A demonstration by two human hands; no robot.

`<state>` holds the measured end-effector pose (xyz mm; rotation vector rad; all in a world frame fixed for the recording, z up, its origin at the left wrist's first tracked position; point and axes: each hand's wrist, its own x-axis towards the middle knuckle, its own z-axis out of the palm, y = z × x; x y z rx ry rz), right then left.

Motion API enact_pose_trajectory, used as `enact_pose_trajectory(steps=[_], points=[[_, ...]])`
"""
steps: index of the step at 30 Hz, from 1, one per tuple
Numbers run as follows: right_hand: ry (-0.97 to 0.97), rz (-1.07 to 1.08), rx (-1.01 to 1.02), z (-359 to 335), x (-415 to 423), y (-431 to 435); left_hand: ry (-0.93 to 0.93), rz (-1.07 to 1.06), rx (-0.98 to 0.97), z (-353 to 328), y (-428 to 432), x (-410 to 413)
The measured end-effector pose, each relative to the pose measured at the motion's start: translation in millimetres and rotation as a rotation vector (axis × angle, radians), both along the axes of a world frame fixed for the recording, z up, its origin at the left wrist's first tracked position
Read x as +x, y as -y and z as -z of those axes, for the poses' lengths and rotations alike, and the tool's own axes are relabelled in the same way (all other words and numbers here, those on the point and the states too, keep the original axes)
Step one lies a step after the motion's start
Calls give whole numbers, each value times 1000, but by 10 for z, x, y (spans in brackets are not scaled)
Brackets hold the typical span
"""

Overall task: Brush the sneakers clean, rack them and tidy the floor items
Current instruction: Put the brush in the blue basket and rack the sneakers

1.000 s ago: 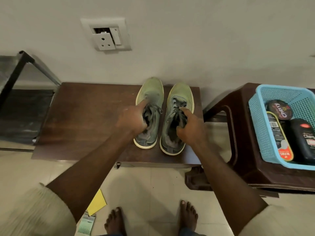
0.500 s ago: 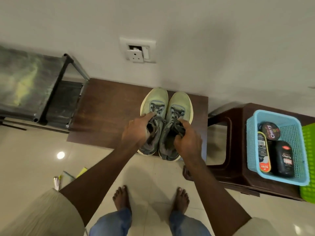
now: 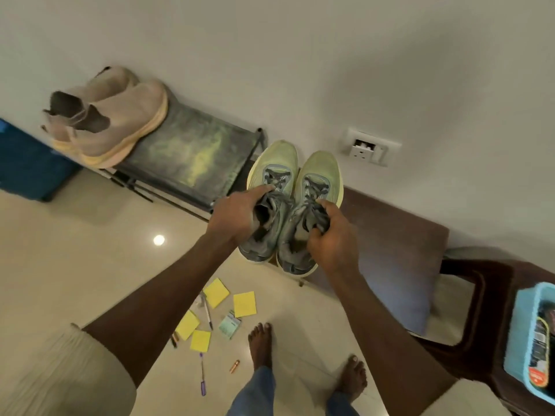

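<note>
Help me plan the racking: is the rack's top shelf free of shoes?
No, a pair of beige shoes already stands on the left end of the rack's top shelf.

The sneakers (image 3: 319, 166) are showing pale yellow-green toes fading to grey-blue heels, with dark grey laces. The shoes (image 3: 120, 115) are looking tan over peach soles. The rack (image 3: 192, 151) is showing dark grey mottled with yellow-green. The bin (image 3: 27, 163) is showing deep blue, the notes (image 3: 244, 304) yellow, the pen (image 3: 202, 375) purple, the basket (image 3: 518, 319) light blue.
</note>
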<state>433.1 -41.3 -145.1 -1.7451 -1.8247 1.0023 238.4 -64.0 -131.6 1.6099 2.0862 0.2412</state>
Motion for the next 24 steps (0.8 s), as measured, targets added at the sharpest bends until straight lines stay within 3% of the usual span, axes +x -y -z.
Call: enact_pose_trajectory(steps=[9, 17, 24], points=[[20, -101, -71, -196, -1496, -269, 28, -67, 83, -340, -80, -1514], [-53, -120, -45, -90, -2477, -608, -40, -21, 87, 3, -550, -2571], [-41, -119, -84, 306, -2838, -770, -1, -41, 47, 479, -745, -2895]])
